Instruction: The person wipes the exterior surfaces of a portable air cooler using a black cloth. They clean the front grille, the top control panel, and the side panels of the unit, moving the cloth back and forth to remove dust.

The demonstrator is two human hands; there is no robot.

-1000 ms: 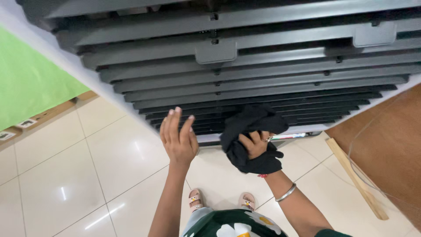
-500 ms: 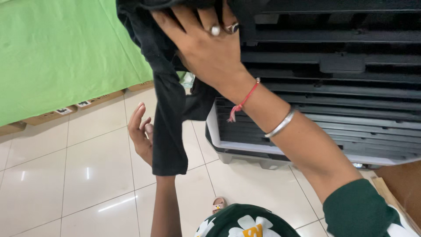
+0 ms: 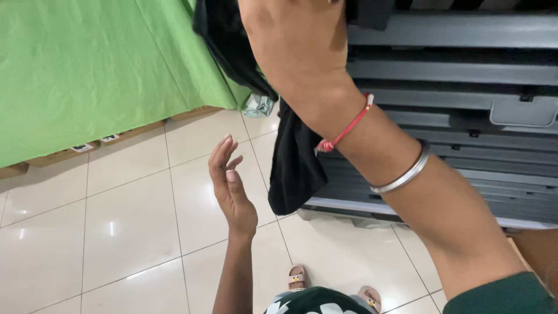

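Black cloth (image 3: 293, 157) is hanging from the raised right hand (image 3: 296, 40), draping down past the wrist in front of the grey slatted unit (image 3: 465, 116). The fingers are running out of the top of the view, so how tightly that grip is closing on the cloth cannot be told; the fabric is plainly being carried from up there, and its loose end is dangling free above the tiled floor (image 3: 116, 221). The left hand (image 3: 231, 186) is hovering just beside the hanging end, flat and wide open, fingers together, gripping nothing and not touching the cloth.

To wipe the slats well, judging from this, the cloth is wanting bunching into the palm so less of it is trailing, and the strokes are best running along each slat rather than across. The open left hand is sitting well placed to gather the loose tail. A green sheet (image 3: 87, 70) is covering the space to the left, and sandalled feet (image 3: 334, 285) are showing at the bottom edge.
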